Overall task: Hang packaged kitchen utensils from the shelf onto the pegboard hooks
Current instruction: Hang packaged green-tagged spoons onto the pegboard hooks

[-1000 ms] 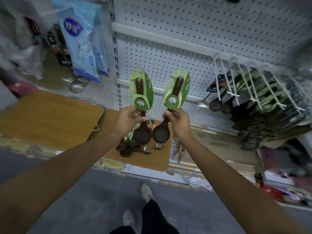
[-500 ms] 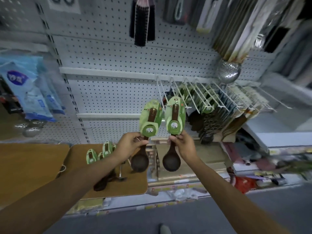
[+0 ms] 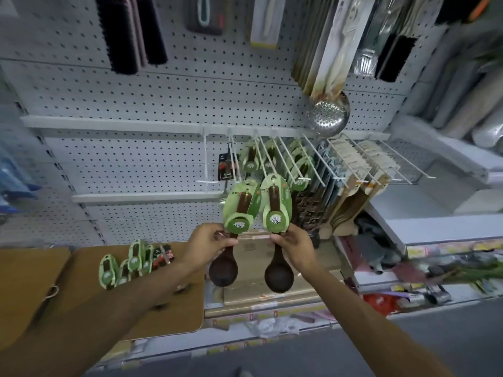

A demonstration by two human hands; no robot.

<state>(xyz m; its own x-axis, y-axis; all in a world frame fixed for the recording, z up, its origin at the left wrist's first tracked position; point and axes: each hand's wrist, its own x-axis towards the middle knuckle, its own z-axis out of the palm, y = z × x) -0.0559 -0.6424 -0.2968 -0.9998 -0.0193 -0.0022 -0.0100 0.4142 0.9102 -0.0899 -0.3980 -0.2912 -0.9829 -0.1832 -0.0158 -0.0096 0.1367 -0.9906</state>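
Observation:
My left hand [image 3: 208,244] grips the handle of a dark wooden spoon with a green card [image 3: 241,206], bowl hanging down. My right hand [image 3: 295,247] holds a second dark spoon with the same green card [image 3: 276,205] beside it. Both cards point up at the white pegboard hooks [image 3: 272,159], just below their tips. Identical green-carded spoons [image 3: 299,165] hang on those hooks. Several more packaged spoons [image 3: 128,265] lie on a wooden board [image 3: 89,270] on the shelf at the left.
A bare white hook [image 3: 206,161] sticks out left of the loaded ones. Card-packed utensils [image 3: 353,170] fill hooks to the right. A steel skimmer [image 3: 328,115], brushes [image 3: 130,31] and packs hang higher up. Boxes [image 3: 258,289] lie on the shelf under my hands.
The view has swung right and up, from the shelf toward the hooks. Both hands have carried their spoons up and to the right, close to the hook tips, cards now side by side.

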